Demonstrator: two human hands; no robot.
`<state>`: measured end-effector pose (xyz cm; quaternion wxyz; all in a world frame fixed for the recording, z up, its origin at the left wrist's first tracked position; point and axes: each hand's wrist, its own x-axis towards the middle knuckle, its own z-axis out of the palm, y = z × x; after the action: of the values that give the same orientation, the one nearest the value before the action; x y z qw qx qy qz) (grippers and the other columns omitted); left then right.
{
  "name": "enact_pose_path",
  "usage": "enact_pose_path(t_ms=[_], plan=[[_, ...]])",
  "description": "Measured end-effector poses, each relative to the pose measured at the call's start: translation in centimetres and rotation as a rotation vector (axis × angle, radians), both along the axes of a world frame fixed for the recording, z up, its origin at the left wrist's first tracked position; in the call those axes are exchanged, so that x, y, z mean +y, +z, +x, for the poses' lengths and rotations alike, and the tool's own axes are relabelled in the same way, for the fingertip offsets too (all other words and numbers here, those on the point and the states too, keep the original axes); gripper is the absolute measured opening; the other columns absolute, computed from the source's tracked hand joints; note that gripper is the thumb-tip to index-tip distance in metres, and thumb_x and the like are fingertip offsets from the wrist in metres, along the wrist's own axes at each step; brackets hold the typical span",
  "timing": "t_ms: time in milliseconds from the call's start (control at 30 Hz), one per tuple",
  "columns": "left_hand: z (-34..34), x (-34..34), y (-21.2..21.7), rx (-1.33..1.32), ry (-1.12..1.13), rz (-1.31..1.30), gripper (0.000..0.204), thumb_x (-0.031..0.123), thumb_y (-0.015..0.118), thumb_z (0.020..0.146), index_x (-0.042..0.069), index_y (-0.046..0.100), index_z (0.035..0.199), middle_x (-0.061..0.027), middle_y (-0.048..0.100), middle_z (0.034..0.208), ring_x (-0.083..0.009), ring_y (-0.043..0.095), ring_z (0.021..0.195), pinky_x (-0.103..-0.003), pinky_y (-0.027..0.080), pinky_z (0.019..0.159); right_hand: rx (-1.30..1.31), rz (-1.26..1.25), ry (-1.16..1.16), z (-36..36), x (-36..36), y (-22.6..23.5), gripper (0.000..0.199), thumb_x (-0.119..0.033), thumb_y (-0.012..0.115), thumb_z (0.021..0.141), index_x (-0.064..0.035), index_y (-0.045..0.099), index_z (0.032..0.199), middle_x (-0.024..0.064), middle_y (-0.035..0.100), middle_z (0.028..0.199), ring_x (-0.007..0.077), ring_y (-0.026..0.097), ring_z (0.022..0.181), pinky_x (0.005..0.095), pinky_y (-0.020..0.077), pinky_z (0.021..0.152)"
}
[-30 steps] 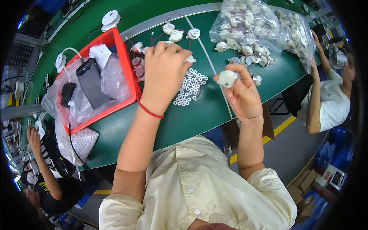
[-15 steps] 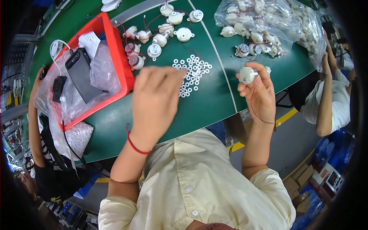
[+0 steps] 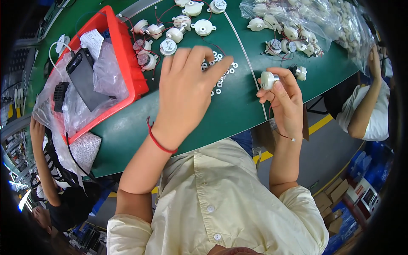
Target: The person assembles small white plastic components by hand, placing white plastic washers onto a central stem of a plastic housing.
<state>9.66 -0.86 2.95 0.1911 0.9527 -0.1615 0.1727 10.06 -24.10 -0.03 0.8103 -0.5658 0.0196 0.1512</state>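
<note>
My right hand [image 3: 287, 100] pinches a small geared motor [image 3: 267, 80] with a white round housing and a metal body. Its thin red wire hangs down over the wrist to a small white plug. My left hand [image 3: 185, 87] hovers palm down over a scatter of small white ring washers [image 3: 219, 91], covering many of them. The thumb stands apart from the bent fingers, and I see nothing between them; the fingertips are partly hidden. Just beyond my right hand lies another motor [image 3: 301, 73].
Several wired white motors [image 3: 203, 27] lie at the back. On the right, more spill from a clear plastic bag [image 3: 344, 32]. A red bin [image 3: 138, 85] at left holds plastic and a dark phone-like device [image 3: 85, 80]. A bag of washers [image 3: 85, 148] sits below it. Other people work at both sides.
My left hand has moved right and slightly up over the washers, its thumb and fingers spreading. The motor in my right hand has turned, showing more metal body. The view has shifted slightly.
</note>
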Motion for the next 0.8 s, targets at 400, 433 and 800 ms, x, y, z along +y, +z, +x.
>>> enact_pose_path(t_ms=[400, 433, 800], plan=[[6.4, 1.2, -0.5, 0.017, -0.187, 0.123, 0.005, 0.013, 0.073, 0.08, 0.011, 0.074, 0.084, -0.0012, 0.06, 0.084, -0.0222, 0.056, 0.087, -0.037, 0.043, 0.078, -0.01, 0.024, 0.004, 0.2, -0.3, -0.5, 0.034, -0.018, 0.062, 0.099, 0.0028, 0.055, 0.125, 0.0122, 0.063, 0.105, 0.0156, 0.067, 0.083, 0.0264, 0.052, 0.07], [6.7, 1.3, -0.5, 0.008, -0.172, 0.064, 0.005, 0.013, 0.072, 0.08, 0.011, 0.074, 0.085, -0.002, 0.061, 0.083, -0.0227, 0.056, 0.086, -0.037, 0.043, 0.078, -0.008, 0.025, 0.001, 0.3, -0.3, -0.5, 0.034, -0.018, 0.062, 0.099, 0.0028, 0.055, 0.125, 0.0122, 0.063, 0.105, 0.0156, 0.067, 0.083, 0.0264, 0.052, 0.07], [8.6, -0.7, -1.6, -0.226, 0.094, 0.183, 0.025, 0.011, 0.072, 0.079, 0.009, 0.069, 0.104, -0.0026, 0.065, 0.079, -0.0252, 0.059, 0.083, -0.038, 0.044, 0.076, -0.028, -0.029, 0.012, 0.1, 0.2, -0.1, 0.029, -0.014, 0.061, 0.098, 0.0029, 0.058, 0.121, 0.0083, 0.061, 0.103, 0.0133, 0.063, 0.082, 0.0244, 0.0498, 0.07]])
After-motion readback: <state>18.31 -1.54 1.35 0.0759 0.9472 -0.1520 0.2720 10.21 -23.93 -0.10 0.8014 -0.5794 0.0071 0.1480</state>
